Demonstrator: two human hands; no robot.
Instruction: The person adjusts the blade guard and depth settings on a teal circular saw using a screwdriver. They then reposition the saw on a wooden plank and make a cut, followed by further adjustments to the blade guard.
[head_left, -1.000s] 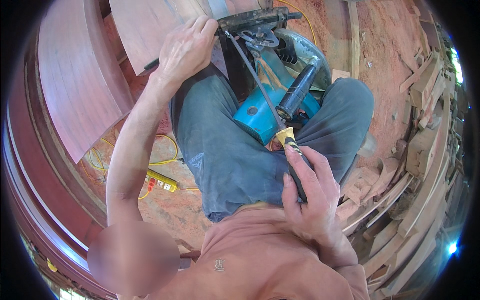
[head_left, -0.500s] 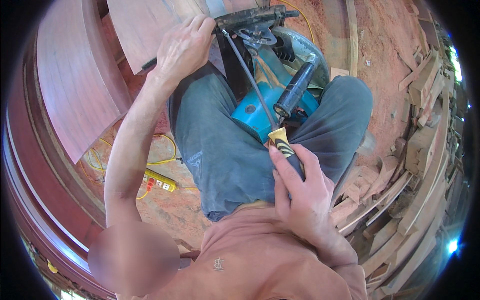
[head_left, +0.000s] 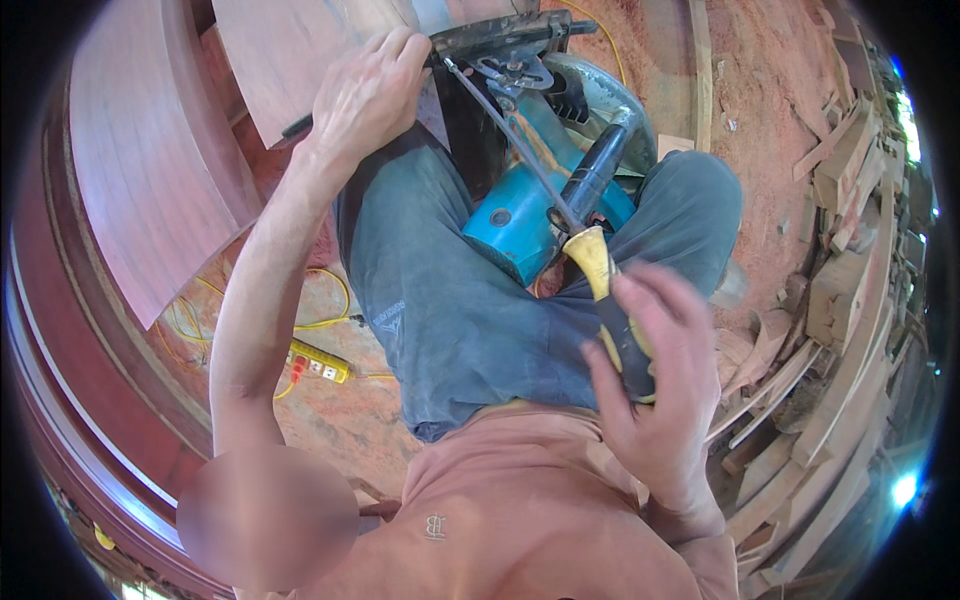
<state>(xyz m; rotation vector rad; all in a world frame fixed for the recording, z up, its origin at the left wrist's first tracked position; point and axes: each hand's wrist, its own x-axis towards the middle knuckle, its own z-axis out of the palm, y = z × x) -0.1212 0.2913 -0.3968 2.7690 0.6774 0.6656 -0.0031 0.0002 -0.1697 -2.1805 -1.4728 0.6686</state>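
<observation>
A blue circular saw with a black side handle and a metal blade guard rests tilted between my legs. My left hand is closed at the end of the saw's black base. A dark rod end sticks out beside that wrist; how it joins what the fingers hold is hidden. My right hand, partly blurred, loosely surrounds the yellow-and-black handle of a long screwdriver. Its shaft crosses over the saw, and its tip reaches the base right beside my left hand.
Curved reddish wood panels stand at the left. A yellow power strip with an orange plug and yellow cord lies on the sawdust-covered floor. Wood offcuts are heaped along the right.
My right hand has shifted right and toward me, its fingers loosening around the handle. The screwdriver's handle end has swung right; its tip stays at the base. My left hand has not moved.
</observation>
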